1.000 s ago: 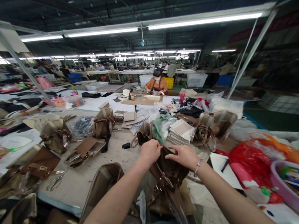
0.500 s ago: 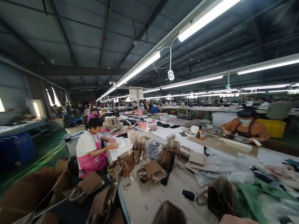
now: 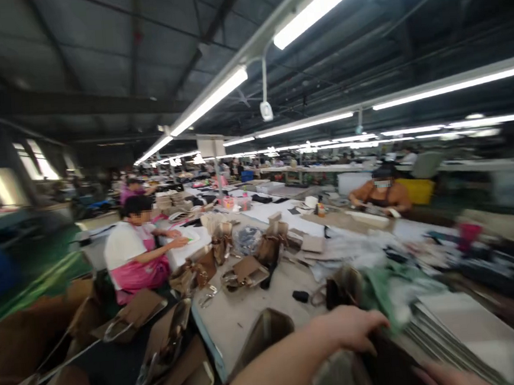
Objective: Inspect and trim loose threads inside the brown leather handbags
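Note:
My left hand reaches in from the bottom middle, its fingers curled over the upper edge of a dark brown piece, whose exact kind is unclear. Along the bottom edge my right hand shows only in part, blurred, beside the same piece; its grip cannot be made out. Behind my left forearm stands an open brown handbag. Just beyond my left hand is another brown bag, next to green plastic or cloth. A small black item lies on the table.
A stack of pale sheets lies at the right. Brown bags with metal fittings crowd the left side. A person in a pink apron sits on the far left; another in an orange top works across the table. Strip lights hang overhead.
The view has turned right and slightly down, with blur. My left forearm and hand have come into view over the dark brown piece, and part of my right hand shows at the bottom.

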Demonstrator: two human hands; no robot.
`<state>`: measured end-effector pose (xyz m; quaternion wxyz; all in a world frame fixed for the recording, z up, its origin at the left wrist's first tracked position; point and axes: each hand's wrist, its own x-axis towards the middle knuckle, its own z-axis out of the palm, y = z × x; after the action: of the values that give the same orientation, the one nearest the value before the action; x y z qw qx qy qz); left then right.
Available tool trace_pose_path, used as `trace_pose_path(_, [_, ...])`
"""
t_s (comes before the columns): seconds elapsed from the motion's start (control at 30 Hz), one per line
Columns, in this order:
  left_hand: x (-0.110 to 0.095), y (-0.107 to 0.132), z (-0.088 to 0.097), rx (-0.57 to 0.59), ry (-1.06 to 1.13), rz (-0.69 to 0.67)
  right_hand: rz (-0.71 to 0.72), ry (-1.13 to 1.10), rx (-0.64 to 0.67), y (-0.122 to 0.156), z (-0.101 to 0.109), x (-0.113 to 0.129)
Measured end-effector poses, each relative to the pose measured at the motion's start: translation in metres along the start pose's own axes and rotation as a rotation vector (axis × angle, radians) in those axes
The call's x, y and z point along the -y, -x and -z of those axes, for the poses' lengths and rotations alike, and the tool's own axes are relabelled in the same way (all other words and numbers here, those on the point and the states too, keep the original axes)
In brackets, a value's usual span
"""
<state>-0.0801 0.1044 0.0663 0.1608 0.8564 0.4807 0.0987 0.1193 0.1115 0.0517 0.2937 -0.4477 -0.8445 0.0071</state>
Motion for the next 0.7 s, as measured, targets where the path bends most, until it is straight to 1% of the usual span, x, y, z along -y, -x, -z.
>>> trace_pose_path(0.07, [-0.01, 0.004, -0.001, -0.119, 0.094, -0.03, -0.023, 0.089, 0.177, 0.015, 0.013, -0.003])
trace_pose_path(0.13, [-0.01, 0.003, -0.003, -0.193, 0.162, -0.027, -0.031, 0.188, 0.352, 0.019, 0.02, -0.003])
trace_pose_path(0.23, [-0.003, -0.006, -0.01, -0.246, 0.217, -0.071, -0.08, 0.276, 0.426, 0.012, 0.023, -0.002])
trace_pose_path(0.43, [-0.002, -0.015, -0.02, -0.29, 0.21, -0.085, -0.11, 0.277, 0.455, 0.01, 0.023, 0.0])
trace_pose_path(0.6, [-0.001, -0.022, -0.024, -0.32, 0.196, 0.043, -0.143, 0.273, 0.464, 0.011, 0.021, -0.002])
trace_pose_path(0.7, [-0.003, -0.024, -0.027, -0.337, 0.186, 0.083, -0.151, 0.264, 0.456, 0.011, 0.02, -0.004])
